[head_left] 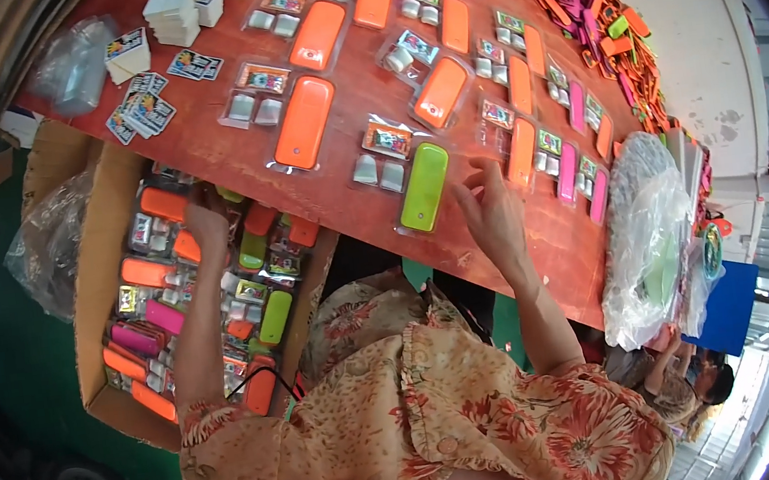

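Observation:
My left hand point(207, 225) reaches down into a cardboard box point(93, 276) beside the table, among packaged orange, pink and green cases; whether it grips one is hidden. My right hand point(488, 208) rests on the red-brown table point(559, 257), fingers spread, touching the clear plastic wrap just right of a lime green case point(423, 187). An orange case point(521, 152) lies just beyond the fingertips.
Rows of bagged orange cases point(304, 122) with small accessory packs cover the table. Card stacks point(141, 107) lie at the far left, a heap of loose cases point(587, 14) at the far right. Clear plastic bags point(648, 236) sit at the right end. Another person point(686, 385) is at lower right.

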A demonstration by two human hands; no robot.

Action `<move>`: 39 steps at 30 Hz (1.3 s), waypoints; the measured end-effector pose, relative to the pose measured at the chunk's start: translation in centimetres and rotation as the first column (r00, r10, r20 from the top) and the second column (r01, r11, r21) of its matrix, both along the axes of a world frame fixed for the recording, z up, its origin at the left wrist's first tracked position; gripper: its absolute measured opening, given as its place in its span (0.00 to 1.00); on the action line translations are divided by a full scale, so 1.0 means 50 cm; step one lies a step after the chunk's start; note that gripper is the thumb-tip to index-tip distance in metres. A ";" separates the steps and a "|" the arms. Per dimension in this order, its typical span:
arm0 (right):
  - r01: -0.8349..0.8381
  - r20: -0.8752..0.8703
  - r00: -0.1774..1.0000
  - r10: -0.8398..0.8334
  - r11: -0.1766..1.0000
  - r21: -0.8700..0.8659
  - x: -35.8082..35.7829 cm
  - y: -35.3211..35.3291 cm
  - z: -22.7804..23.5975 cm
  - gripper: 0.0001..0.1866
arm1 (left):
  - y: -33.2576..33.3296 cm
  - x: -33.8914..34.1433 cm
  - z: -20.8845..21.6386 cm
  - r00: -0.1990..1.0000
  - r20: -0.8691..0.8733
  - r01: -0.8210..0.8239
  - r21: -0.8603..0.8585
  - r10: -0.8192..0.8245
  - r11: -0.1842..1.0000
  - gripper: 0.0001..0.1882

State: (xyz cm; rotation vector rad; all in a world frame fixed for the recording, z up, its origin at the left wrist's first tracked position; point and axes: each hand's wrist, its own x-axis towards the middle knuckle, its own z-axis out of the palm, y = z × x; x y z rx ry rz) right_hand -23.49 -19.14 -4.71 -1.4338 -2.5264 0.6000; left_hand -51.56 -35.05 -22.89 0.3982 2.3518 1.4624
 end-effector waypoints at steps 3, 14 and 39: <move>0.039 -0.066 0.997 -0.042 0.998 -0.047 -0.038 -0.008 -0.041 0.25 | -0.085 0.006 0.051 0.930 -0.358 -0.108 -0.046 0.085 0.993 0.10; -0.059 -0.546 0.766 -0.338 0.809 -0.584 -0.041 0.000 -0.115 0.19 | 0.123 -0.019 0.265 0.484 -0.796 0.369 -0.193 -0.364 0.909 0.17; -0.448 -0.681 0.640 -0.356 0.548 -0.707 -0.186 0.056 -0.041 0.13 | 0.136 -0.046 0.333 0.912 0.151 0.386 0.003 -0.382 0.923 0.44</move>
